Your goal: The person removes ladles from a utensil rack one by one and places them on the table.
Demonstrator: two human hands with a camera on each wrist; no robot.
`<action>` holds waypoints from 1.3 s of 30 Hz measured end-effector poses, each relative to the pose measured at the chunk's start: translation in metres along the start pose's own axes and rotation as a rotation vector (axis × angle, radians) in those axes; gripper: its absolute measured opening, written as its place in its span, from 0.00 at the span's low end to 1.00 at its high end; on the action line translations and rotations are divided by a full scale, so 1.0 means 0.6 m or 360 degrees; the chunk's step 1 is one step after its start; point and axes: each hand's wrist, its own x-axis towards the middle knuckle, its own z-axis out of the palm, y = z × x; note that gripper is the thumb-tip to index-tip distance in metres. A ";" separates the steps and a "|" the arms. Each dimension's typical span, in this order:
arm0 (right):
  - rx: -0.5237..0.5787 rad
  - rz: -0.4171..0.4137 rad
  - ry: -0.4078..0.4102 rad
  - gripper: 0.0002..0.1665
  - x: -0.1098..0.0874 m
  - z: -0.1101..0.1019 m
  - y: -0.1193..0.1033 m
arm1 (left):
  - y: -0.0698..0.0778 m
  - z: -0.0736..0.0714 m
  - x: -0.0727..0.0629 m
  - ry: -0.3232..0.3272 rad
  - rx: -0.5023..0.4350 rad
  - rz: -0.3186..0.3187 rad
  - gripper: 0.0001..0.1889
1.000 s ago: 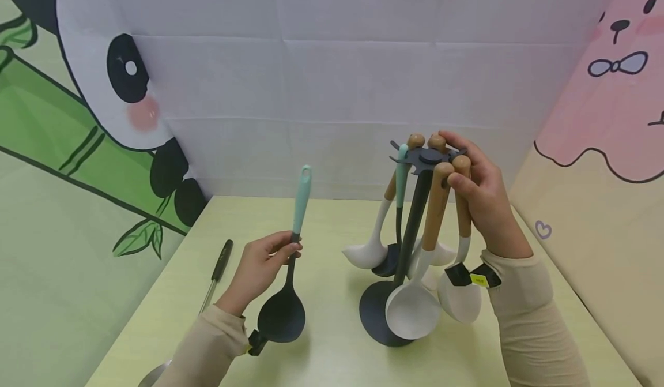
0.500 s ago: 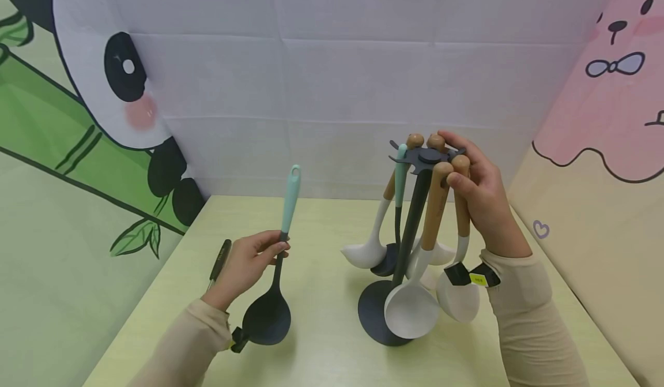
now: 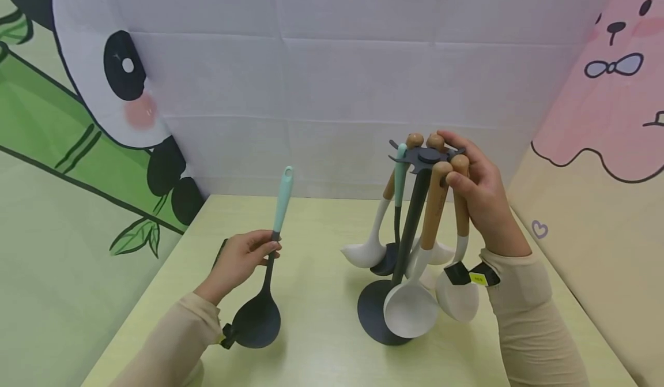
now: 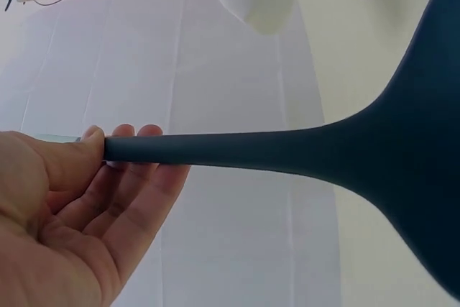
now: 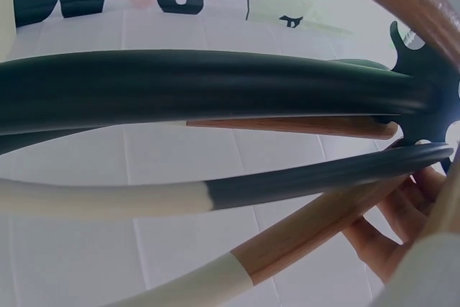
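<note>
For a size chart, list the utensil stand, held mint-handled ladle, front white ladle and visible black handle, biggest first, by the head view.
1. Utensil stand
2. Held mint-handled ladle and front white ladle: too alike to rank
3. Black handle, visible part only

Left of the utensil stand [image 3: 411,225], a black handle [image 3: 220,252] is partly hidden behind the left hand [image 3: 240,260]. On the stand, a white bowl [image 3: 441,254] is half covered by a nearer ladle [image 3: 411,311]; right of it, I can't read the tiny yellow label [image 3: 478,279].
</note>
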 end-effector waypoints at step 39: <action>-0.0040 0.0011 0.0019 0.41 0.002 -0.004 0.005 | -0.067 -0.016 0.004 -0.0205 -0.0045 -0.0346 0.11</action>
